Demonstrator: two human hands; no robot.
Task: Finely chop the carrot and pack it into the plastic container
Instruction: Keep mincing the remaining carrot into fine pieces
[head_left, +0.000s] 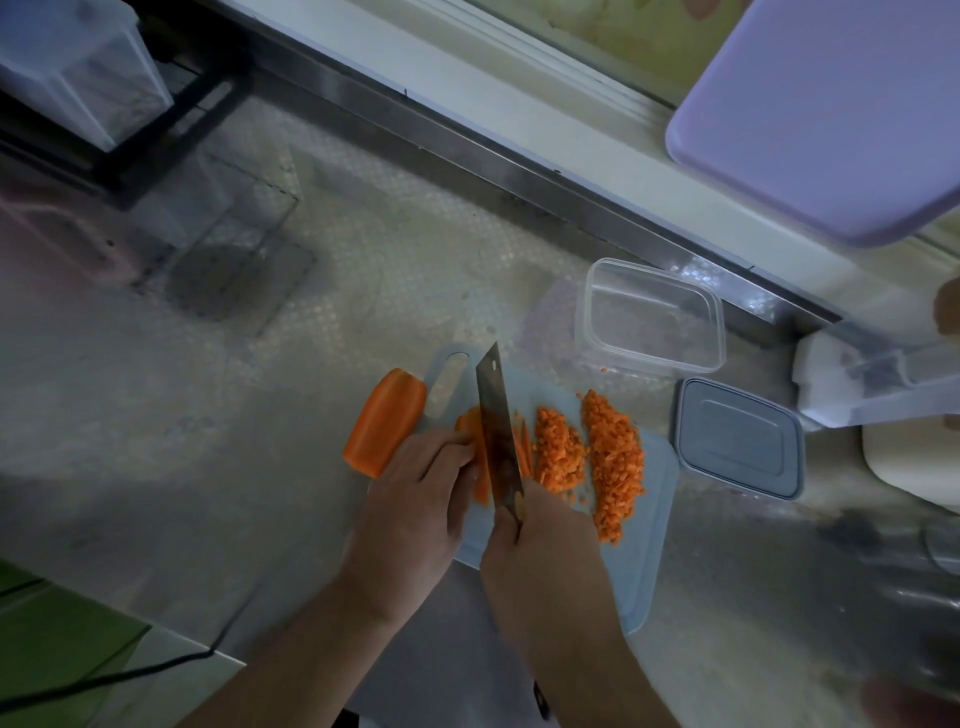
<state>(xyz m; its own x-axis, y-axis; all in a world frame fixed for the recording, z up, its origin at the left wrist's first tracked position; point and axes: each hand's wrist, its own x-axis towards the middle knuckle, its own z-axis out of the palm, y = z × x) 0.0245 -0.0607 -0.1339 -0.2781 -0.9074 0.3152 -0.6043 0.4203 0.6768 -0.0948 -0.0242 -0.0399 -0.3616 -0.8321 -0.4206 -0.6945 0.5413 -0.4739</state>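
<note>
Lying finely diced, carrot heaps beside knife.

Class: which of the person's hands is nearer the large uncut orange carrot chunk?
Left. The left hand lies beside the large uncut orange carrot chunk; the right hand is farther right.

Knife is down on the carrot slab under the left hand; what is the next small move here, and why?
Probably another thin cut: lift the knife, shift it slightly toward the left hand, and slice again. The carrot slab held there is still uncut, strips await dicing, and the plastic container is empty.
</note>
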